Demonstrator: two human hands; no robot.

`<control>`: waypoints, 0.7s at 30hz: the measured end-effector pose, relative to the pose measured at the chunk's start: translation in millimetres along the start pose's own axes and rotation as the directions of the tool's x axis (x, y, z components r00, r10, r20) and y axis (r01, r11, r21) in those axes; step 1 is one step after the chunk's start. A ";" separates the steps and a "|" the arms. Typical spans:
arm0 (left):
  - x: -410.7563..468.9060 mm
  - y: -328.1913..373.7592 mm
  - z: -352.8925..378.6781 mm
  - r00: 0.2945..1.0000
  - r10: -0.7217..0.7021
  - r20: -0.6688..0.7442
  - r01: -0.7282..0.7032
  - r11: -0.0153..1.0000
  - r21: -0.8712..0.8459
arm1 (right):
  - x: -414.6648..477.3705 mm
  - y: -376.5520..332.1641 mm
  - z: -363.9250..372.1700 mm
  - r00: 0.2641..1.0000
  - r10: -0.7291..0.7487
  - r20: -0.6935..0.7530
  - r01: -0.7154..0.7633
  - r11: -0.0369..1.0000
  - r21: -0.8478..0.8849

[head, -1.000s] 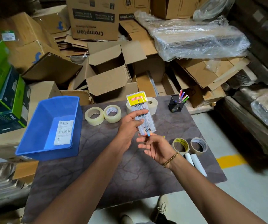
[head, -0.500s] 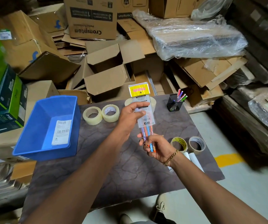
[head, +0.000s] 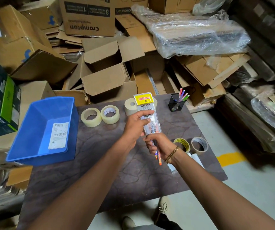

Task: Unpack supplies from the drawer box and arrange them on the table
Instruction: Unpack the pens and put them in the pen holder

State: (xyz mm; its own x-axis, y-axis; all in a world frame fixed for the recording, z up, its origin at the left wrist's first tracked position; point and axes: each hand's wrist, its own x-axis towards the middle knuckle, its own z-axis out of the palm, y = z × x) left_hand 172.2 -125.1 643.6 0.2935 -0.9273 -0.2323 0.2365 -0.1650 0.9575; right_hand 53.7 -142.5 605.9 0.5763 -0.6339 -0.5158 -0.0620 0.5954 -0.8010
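My left hand (head: 134,126) grips a clear pen packet (head: 147,112) with a yellow header card, held upright above the table's middle. Just below it my right hand (head: 158,146) is closed around several pens (head: 158,156) that stick out of the packet's lower end, orange and blue tips pointing down. The blue drawer box (head: 42,130) stands on the table's left edge; only a white label shows inside it. Two clear tape rolls (head: 100,116) lie beside the box, and a cream roll (head: 130,105) sits behind the packet.
The dark table (head: 125,176) also carries a black pen holder (head: 176,103) with coloured pens at the far right, two tape rolls (head: 190,145) and white tubes (head: 196,159) near my right wrist. Cardboard boxes pile up behind the table. Grey floor lies to the right.
My right hand has closed on the pens and drawn them further down out of the packet, while my left hand keeps the packet upright in about the same place.
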 end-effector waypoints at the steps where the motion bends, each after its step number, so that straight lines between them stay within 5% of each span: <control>1: 5.1 -3.6 -0.2 1.000 0.006 -0.012 -0.006 1.000 0.011 | -0.3 1.6 -3.0 1.000 0.012 -0.013 -0.013 0.999 -0.030; 8: 32.5 -26.6 -4.5 0.984 -0.031 -0.174 0.043 0.997 0.067 | -22.7 31.7 -55.2 0.982 0.058 -0.180 -0.106 0.957 -0.271; 16: 30.5 -97.0 31.0 0.959 -0.284 0.018 0.262 0.905 0.335 | -24.8 21.7 -127.6 0.871 0.012 -0.491 0.004 0.999 0.032; 21: 28.5 -136.0 53.3 0.901 -0.418 0.115 0.314 0.813 0.491 | -14.6 5.6 -155.3 0.796 -0.042 -0.603 0.068 0.998 0.020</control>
State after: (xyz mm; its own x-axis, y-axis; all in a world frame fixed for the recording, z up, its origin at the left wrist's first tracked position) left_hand 99.0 -147.1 515.9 0.0593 -0.8055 -0.5897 -0.1699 -0.5902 0.7891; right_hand -81.6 -206.6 561.8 -0.0302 -0.8275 -0.5607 -0.0063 0.5611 -0.8277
